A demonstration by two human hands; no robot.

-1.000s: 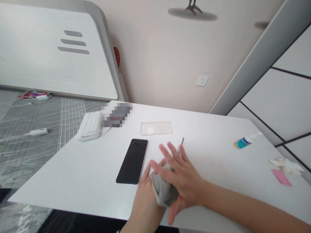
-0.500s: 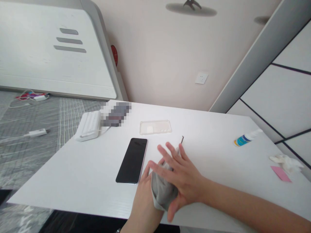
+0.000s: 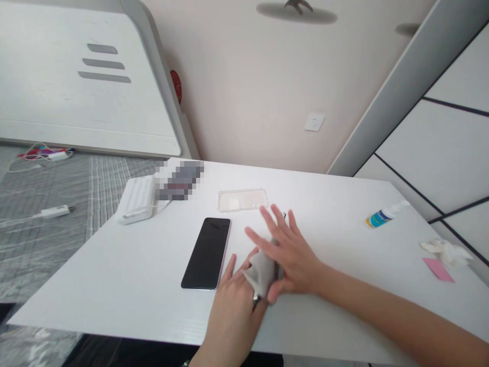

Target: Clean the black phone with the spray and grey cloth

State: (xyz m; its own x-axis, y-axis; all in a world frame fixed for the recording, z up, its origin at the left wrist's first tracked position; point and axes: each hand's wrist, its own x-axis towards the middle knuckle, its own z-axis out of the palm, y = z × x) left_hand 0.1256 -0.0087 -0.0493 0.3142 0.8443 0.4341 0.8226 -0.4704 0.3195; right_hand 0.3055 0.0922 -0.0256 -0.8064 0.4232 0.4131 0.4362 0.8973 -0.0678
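My right hand [image 3: 292, 260] has its fingers spread, with the palm and thumb bearing on a crumpled grey cloth [image 3: 263, 272]. Beneath it, my left hand [image 3: 234, 311] lies back up with stretched, parted fingers, a ring on one of them; the cloth covers some fingertips. A small dark tip [image 3: 284, 215] pokes out beyond my right fingers. It may belong to a thing under the cloth, mostly hidden. Left of my hands a phone [image 3: 206, 254] rests with its black screen up. Behind it is a clear phone case [image 3: 243, 200].
The white table [image 3: 126, 285] carries a white box-like charger [image 3: 136, 199] and a blurred-out item [image 3: 181, 181] at back left. On the right are a small spray bottle [image 3: 380, 218], a crumpled tissue [image 3: 449, 252] and a pink slip [image 3: 438, 269]. A wall stands behind.
My right hand and the cloth have slid forward, away from me. More of the back of my left hand and its ring now show. The view has shifted slightly.
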